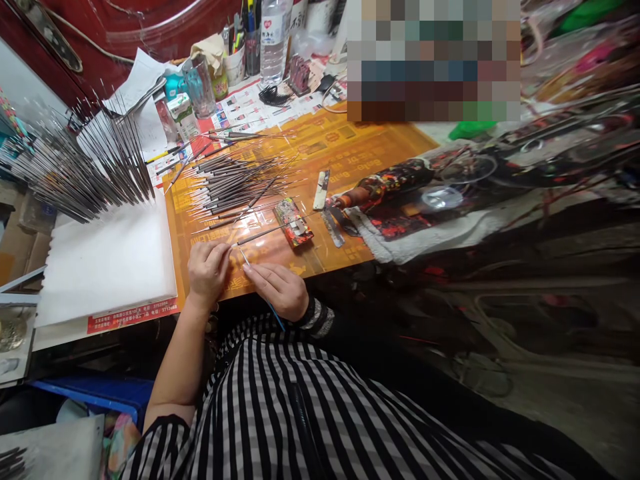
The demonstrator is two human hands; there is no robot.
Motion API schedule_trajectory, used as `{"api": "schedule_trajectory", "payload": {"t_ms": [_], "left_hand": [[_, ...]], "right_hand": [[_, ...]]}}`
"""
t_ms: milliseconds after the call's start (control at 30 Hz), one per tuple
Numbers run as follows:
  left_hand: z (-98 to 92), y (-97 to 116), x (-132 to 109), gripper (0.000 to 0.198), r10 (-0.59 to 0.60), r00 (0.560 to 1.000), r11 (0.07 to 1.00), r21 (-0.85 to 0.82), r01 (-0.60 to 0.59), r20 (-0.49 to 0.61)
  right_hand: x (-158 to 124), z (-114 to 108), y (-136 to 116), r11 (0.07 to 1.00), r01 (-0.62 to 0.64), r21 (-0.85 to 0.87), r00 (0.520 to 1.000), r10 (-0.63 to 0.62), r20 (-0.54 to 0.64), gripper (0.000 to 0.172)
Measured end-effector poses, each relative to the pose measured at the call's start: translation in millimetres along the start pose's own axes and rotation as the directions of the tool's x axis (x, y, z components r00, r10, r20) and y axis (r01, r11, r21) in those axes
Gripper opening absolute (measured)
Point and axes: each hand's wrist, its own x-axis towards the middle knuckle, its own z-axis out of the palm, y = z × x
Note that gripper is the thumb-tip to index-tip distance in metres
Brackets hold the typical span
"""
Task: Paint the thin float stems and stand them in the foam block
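My left hand (207,272) pinches the near end of a thin dark grey stick (260,235), whose wire-like far part reaches over a paint-smeared block (295,225). Between the thumb and fingers of my right hand (281,290) is a slim tool with a blue handle (277,316) and a pale, narrow front. It looks like a fine brush, but its tip is too small to make out. Both hands are close together at the table's front edge. Beyond them, a pile of similar grey sticks (225,183) lies on the orange sheet (330,150).
At left, a white foam block (110,260) bears many upright sticks (100,160). Flat scraper-like strips (333,228), a paint-covered bottle (395,180) and a stained cloth (395,243) lie to the right. A water bottle (273,43) and a glass (200,87) stand behind.
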Motion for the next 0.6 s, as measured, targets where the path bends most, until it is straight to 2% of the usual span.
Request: {"api": "schedule_trajectory", "payload": {"t_ms": [600], "left_hand": [[-0.8,0.2,-0.9,0.020,-0.005,1.000,1.000,-0.014,0.006,0.005]], "right_hand": [[2.2,-2.3,-0.6,0.997,0.057,-0.058,0.998,-0.057,-0.005,0.057]]}}
